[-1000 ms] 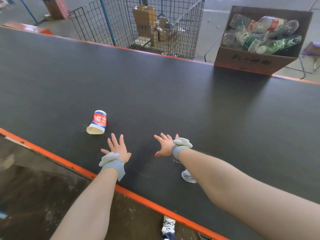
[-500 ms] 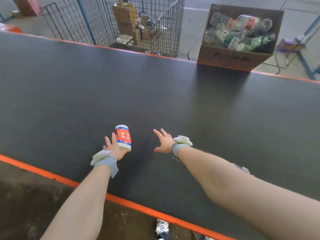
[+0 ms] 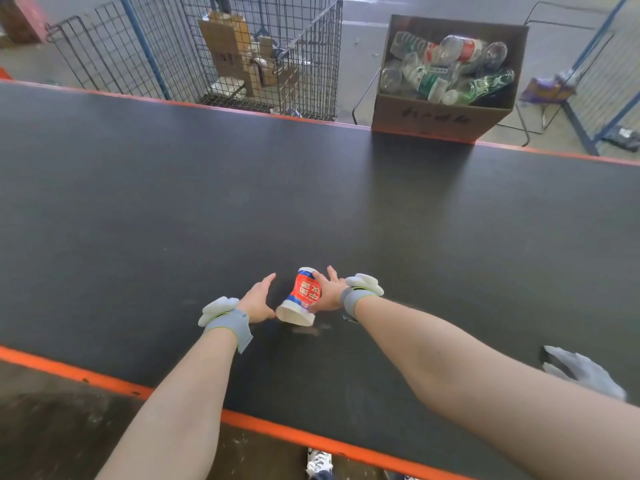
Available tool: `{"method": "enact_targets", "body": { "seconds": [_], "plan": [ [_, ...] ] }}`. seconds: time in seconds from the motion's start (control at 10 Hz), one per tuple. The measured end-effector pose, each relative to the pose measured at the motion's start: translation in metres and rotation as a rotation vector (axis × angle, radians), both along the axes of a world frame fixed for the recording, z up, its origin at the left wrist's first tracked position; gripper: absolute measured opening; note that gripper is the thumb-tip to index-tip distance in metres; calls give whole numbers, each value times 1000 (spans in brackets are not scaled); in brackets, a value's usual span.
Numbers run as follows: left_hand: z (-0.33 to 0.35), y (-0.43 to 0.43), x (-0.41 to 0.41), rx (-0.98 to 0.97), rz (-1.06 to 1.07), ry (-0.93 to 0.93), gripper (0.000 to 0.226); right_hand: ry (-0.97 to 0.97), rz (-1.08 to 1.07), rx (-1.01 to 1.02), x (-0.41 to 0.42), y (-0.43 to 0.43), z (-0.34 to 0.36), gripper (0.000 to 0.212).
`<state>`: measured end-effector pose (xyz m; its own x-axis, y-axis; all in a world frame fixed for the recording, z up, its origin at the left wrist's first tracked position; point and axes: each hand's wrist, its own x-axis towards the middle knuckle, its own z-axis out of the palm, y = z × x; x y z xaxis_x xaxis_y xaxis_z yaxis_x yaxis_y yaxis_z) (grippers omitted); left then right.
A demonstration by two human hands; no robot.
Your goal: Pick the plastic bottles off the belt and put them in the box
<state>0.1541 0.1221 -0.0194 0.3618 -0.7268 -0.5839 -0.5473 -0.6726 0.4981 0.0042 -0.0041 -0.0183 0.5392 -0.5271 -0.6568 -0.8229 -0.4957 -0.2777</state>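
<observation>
Red-and-white labelled plastic bottle (image 3: 302,296) lies tilted on the black belt (image 3: 311,202), neck end pointing to 12 o'clock, wide white base toward the person. It sits between both hands, near the belt's near edge. Right hand (image 3: 328,292) lies against the bottle's 3 o'clock side, fingers laid along the label, thumb near the base — touching it, fingers fairly straight, not clearly wrapped. Left hand (image 3: 257,301) is spread and relaxed at the bottle's 9 o'clock, holding nothing; its thumb comes right up to the base rim, contact unclear.

Step in hand, as I read it: securing the bottle for pickup. To do it well, wrap the right fingers round the mid-label, where the body looks narrowest; the left can block the far side so the bottle doesn't roll away. Looks light and a bit squashed, so a firm squeeze should do.

Cardboard box (image 3: 436,116) stands beyond the far orange edge at about 1 o'clock from the bottle, well apart — a long reach or toss. It already holds a heap of clear and green plastic bottles (image 3: 446,67), nearly to the rim.

Wire cage (image 3: 214,57) at 11 o'clock holds cardboard scraps. A grey glove (image 3: 585,370) lies on the belt at 4 o'clock.
</observation>
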Motion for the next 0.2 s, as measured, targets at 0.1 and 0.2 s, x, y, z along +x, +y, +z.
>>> {"method": "enact_targets", "body": {
  "seconds": [0.1, 0.2],
  "plan": [
    [6, 2, -3, 58, -52, -115, 85, -62, -52, -29, -1, -8, 0, 65],
    [3, 6, 0, 102, -25, -274, 77, -89, -61, -35, 7, -10, -3, 61]
  ]
}}
